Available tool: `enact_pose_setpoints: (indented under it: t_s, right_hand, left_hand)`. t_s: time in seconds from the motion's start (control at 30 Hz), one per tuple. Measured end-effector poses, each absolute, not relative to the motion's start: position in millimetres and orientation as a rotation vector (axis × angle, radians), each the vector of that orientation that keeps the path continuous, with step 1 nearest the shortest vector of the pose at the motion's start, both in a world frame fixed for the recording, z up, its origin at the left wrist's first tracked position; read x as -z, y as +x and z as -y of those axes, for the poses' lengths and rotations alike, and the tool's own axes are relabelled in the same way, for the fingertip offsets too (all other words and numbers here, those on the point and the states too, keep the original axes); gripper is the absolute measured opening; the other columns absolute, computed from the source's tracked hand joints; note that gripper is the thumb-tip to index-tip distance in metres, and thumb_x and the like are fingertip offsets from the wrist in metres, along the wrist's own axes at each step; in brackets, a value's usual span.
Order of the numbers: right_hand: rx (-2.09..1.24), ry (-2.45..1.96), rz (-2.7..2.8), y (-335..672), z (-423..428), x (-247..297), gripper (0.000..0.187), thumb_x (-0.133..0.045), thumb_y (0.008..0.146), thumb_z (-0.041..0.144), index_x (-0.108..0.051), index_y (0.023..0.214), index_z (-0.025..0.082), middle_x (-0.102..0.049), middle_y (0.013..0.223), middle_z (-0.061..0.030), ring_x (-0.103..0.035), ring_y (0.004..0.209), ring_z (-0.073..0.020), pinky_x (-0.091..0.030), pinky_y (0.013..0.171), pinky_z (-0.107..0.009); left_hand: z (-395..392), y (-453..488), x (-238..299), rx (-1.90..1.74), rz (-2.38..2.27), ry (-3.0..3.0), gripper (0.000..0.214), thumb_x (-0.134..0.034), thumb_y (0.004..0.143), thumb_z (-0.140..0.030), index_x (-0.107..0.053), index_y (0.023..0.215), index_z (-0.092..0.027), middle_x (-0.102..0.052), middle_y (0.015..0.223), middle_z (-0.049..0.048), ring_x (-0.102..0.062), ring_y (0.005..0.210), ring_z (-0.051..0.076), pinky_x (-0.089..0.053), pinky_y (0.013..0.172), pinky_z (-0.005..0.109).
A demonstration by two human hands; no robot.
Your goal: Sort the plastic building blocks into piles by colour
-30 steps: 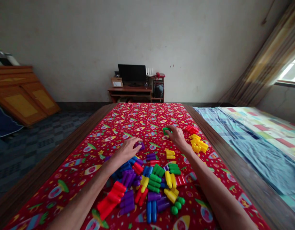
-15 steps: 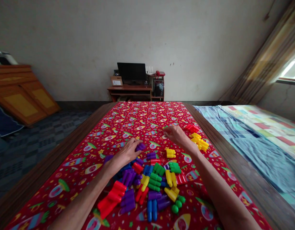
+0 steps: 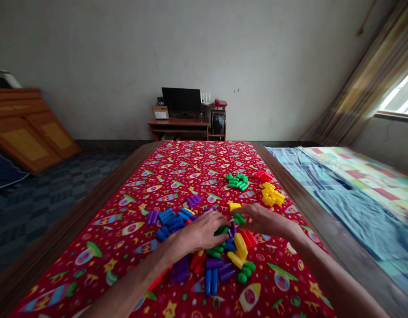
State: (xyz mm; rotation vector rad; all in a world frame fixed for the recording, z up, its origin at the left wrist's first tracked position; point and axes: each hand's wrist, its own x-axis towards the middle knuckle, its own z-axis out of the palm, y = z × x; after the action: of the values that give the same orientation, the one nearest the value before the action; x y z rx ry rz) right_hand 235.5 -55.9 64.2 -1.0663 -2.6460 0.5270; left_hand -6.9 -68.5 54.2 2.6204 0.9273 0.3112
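My left hand (image 3: pixel 210 229) reaches over the middle of a pile of plastic building blocks, its fingers and thumb curled round a green block (image 3: pixel 222 230) that they partly cover. My right hand (image 3: pixel 261 219) comes in from the right and pinches another green block (image 3: pixel 239 218) at the pile's upper right edge. Under and around the hands lie purple blocks (image 3: pixel 180 270), blue blocks (image 3: pixel 211 281), yellow blocks (image 3: pixel 238 251) and red blocks (image 3: pixel 249 239). My left forearm hides part of the pile.
Farther off on the red patterned cloth (image 3: pixel 197 159) sit a green group (image 3: pixel 237 181), a red group (image 3: pixel 262 176) and a yellow group (image 3: pixel 272 195) of blocks. Blue blocks (image 3: pixel 170 220) and a purple block (image 3: pixel 194 201) lie to the left. A bed (image 3: pixel 349 198) stands on the right.
My left hand has left the purple block at the far left and moved right and nearer. My right hand has drawn back from the green group to the pile.
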Motion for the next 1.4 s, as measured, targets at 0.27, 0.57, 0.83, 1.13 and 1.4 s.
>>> enact_pose_setpoints:
  t_s: [0.27,0.57,0.83,1.13,1.4]
  right_hand:
    - [-0.085,-1.622,2.290,220,-62,-89,0.029,-0.066,0.082,0.021,-0.062,0.110,0.013,-0.070,0.102,-0.0128,-0.065,0.087,-0.0194,-0.046,0.070,-0.025]
    - [0.005,-1.620,2.272,220,-76,-78,0.022,-0.050,0.091,0.025,-0.069,0.097,0.015,-0.071,0.090,-0.0097,-0.063,0.080,-0.0166,-0.041,0.067,-0.022]
    - [-0.524,-1.038,2.573,225,48,-88,0.034,-0.050,0.093,0.039,-0.064,0.117,0.021,-0.072,0.095,-0.0069,-0.065,0.082,-0.0176,-0.049,0.072,-0.026]
    - [-0.330,-0.944,2.637,205,94,-29,0.037,-0.059,0.086,0.020,-0.059,0.123,0.021,-0.061,0.120,-0.0136,-0.057,0.114,-0.0241,-0.051,0.090,-0.037]
    - [-0.275,-0.877,2.305,187,65,-68,0.039,-0.055,0.092,0.030,-0.051,0.130,0.020,-0.064,0.117,-0.0138,-0.062,0.106,-0.0237,-0.050,0.086,-0.035]
  left_hand:
    - [74,-10,-57,-0.264,-1.001,2.673,0.024,-0.061,0.088,-0.031,-0.064,0.109,-0.020,-0.068,0.106,0.0061,-0.062,0.103,0.022,-0.044,0.098,0.035]
    - [69,-13,-47,-0.333,-1.007,2.679,0.018,-0.063,0.086,-0.022,-0.065,0.104,-0.020,-0.067,0.103,0.0051,-0.062,0.102,0.020,-0.046,0.096,0.033]
    - [45,-20,-48,-0.574,-1.306,2.451,0.023,-0.062,0.084,-0.020,-0.066,0.107,-0.020,-0.070,0.108,0.0072,-0.065,0.103,0.022,-0.050,0.092,0.032]
    - [23,-37,-35,-0.785,-1.253,2.184,0.024,-0.054,0.084,-0.021,-0.067,0.104,-0.019,-0.072,0.105,0.0082,-0.067,0.098,0.023,-0.052,0.089,0.038]
    - [21,-34,-43,-0.935,-1.139,1.707,0.060,-0.074,0.067,-0.035,-0.055,0.120,-0.015,-0.070,0.090,0.0068,-0.069,0.077,0.020,-0.055,0.070,0.033]
